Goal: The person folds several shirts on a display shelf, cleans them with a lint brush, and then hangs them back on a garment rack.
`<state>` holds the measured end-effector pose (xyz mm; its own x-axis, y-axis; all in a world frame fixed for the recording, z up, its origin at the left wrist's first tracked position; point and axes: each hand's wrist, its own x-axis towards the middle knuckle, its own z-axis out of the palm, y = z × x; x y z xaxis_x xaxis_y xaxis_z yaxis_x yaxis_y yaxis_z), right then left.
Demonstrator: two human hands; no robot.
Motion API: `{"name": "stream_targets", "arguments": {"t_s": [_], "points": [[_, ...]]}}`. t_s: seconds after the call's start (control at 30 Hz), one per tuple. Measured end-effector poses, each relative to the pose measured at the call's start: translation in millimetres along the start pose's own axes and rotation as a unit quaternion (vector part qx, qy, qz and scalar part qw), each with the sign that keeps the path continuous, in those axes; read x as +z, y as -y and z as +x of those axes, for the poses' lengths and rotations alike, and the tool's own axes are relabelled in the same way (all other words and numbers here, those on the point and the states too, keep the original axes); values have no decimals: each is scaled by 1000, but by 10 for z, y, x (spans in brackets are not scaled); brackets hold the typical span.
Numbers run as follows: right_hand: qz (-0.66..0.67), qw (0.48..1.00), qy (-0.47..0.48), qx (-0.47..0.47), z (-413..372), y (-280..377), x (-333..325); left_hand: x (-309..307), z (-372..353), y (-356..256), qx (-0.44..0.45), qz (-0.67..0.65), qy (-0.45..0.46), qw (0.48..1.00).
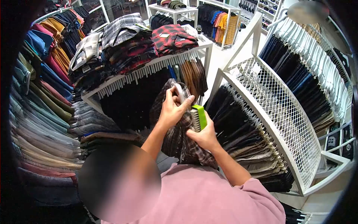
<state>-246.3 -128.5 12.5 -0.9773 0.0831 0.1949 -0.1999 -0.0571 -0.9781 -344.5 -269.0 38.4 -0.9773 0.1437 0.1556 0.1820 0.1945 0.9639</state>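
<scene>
A dark brown and grey plaid shirt (173,140) hangs bunched in front of my chest. My left hand (173,109) pinches it near its top, where a pale strip, perhaps a hanger or the collar's inside, shows by the fingers. In my right hand (205,137) is a bright green brush (201,117) with pale bristles turned toward the cloth. The bristles lie against or very near the shirt; actual contact is hard to tell. Part of the shirt runs under my right hand, and its lower folds reach toward my pink top.
Folded plaid shirts (126,41) are stacked on a white display table (207,44) ahead, with hanging clothes beneath. Clothes racks line the left side (48,123). Close on my right stands a white mesh-topped rack (283,108) full of hanging trousers.
</scene>
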Motion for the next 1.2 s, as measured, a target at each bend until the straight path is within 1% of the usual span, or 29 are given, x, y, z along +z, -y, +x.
{"name": "stream_targets", "arguments": {"t_s": [0.03,0.07,0.13,0.17,0.2,0.23,0.3,0.33,0.4,0.43,0.5,0.53,0.57,0.6,0.67,0.7,0.73,0.8,0.83,0.87,0.9,0.93,1.0,1.03,1.07,1.1,1.13,1.17,1.2], "points": [[-60,998,0,-14,-19,27,55,42,27,47,53,-40,-24,998],[-119,993,2,-25,-46,37,100,12,61,98,-18,-36,-44,998],[-132,990,14,-46,-74,114,173,-60,61,55,-8,33,-76,997],[-137,985,14,-105,-40,54,203,-87,28,9,8,56,-87,995],[-143,976,11,-166,11,-40,222,-116,-31,-97,-4,45,-83,996],[-190,946,10,-264,115,-99,172,-129,-48,-78,7,41,-73,996],[-257,905,-42,-337,428,-320,76,-99,-131,-68,28,-4,-45,999],[-301,874,-77,-372,633,-409,-3,-78,-144,-15,85,-28,-14,996],[-311,886,-113,-326,923,-607,-246,-187,-188,-62,4,-37,12,999],[-336,888,-156,-271,1035,-633,-322,-290,-195,-133,-51,-47,31,997],[-356,887,-238,-174,1196,-653,-463,-408,-135,31,-64,-109,25,992],[-344,874,-280,-200,1165,-667,-509,-456,-140,42,-72,-135,25,988],[-320,878,-272,-231,1055,-708,-513,-497,-140,60,-77,-148,21,986],[-296,880,-262,-265,903,-560,-433,-503,-106,67,-71,-150,20,986],[-359,813,-168,-426,709,-439,-260,-508,-100,121,-86,-178,10,980],[-374,827,-92,-408,565,-348,-150,-530,-87,158,-85,-167,46,981],[-387,837,-17,-387,466,-301,-90,-487,-103,120,-86,-167,50,981],[-403,829,-92,-377,673,-416,-161,-402,-150,26,-73,-145,34,986],[-413,820,-172,-357,799,-409,-280,-447,-158,33,-69,-146,38,986],[-430,830,-228,-273,891,-399,-424,-513,-168,18,-67,-142,44,987],[-397,865,-259,-162,1019,-494,-617,-587,-161,29,-56,-140,59,987],[-408,862,-287,-91,1029,-370,-728,-628,-172,11,-46,-137,74,987],[-397,839,-294,-227,918,-160,-788,-615,-207,-65,-54,-112,54,991],[-364,861,-263,-236,833,-86,-691,-590,-221,-96,-46,-109,60,991],[-377,854,-227,-276,747,-23,-563,-563,-256,-125,-40,-104,67,991],[-414,846,-169,-290,663,27,-484,-539,-287,-181,-42,-65,72,994],[-448,833,-112,-304,613,55,-465,-510,-311,-217,-43,-66,75,994],[-457,822,-141,-308,689,-47,-537,-499,-333,-250,-6,-58,101,993],[-431,857,-159,-234,798,-166,-696,-497,-345,-269,33,-51,125,990]]}}
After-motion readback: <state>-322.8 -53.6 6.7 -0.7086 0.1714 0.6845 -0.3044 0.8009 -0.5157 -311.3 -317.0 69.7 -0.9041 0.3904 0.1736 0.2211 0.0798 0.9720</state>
